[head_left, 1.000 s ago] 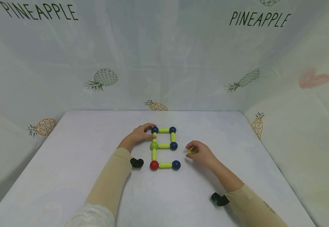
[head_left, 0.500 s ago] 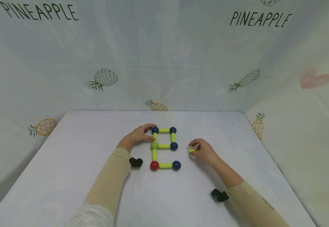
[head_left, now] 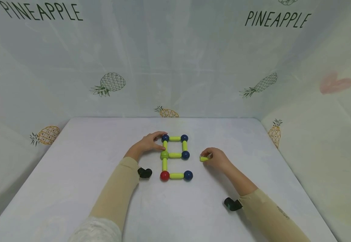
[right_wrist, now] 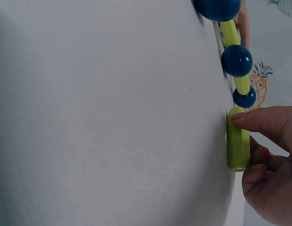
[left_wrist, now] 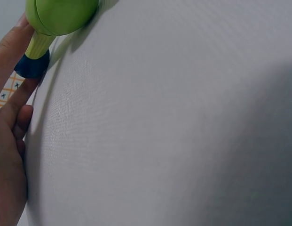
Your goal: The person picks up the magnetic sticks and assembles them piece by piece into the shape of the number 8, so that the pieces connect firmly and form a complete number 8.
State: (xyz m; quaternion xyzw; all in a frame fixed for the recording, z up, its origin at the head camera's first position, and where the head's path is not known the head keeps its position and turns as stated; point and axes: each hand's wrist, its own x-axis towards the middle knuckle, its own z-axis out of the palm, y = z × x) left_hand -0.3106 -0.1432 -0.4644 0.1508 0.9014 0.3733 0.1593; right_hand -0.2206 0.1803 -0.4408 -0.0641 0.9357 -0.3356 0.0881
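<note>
A flat figure of yellow-green magnetic rods and balls lies on the table, a closed square above an open-sided lower part. My left hand holds its upper left side, index finger at the corner blue ball and thumb on the rod above the green ball. Below are a red ball, a rod and a blue ball. Just right of the figure, my right hand pinches a loose yellow-green magnetic rod between thumb and fingers, apart from the balls.
The white table ends at a pineapple-printed curtain behind and at the sides. Black wrist cameras protrude from both sleeves, low over the table.
My right hand has drawn slightly away to the right from the figure, and more of the rod shows in its fingers. The left hand stays at the figure's upper left.
</note>
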